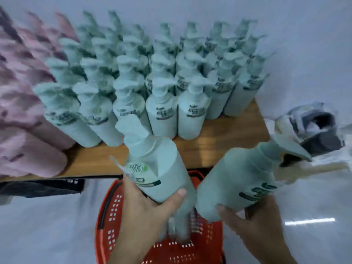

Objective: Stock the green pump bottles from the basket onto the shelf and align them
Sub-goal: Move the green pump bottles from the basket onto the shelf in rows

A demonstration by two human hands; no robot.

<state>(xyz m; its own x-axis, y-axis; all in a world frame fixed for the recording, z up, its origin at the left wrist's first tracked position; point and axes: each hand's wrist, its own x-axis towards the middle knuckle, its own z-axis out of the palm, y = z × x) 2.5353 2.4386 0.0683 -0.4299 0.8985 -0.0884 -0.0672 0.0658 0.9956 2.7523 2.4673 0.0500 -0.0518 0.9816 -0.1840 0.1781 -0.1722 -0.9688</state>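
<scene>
Each hand, left (144,210) and right (253,220), wraps its grip round a green bottle (162,168), (238,180); the right one tilts toward 2 o'clock and may topple the shelf (219,141) rows (152,82).

Rows of green pump bottles (162,111) stand upright on the wooden shelf (228,141); two more bottles (163,168) tilt above the red basket (108,216).
</scene>
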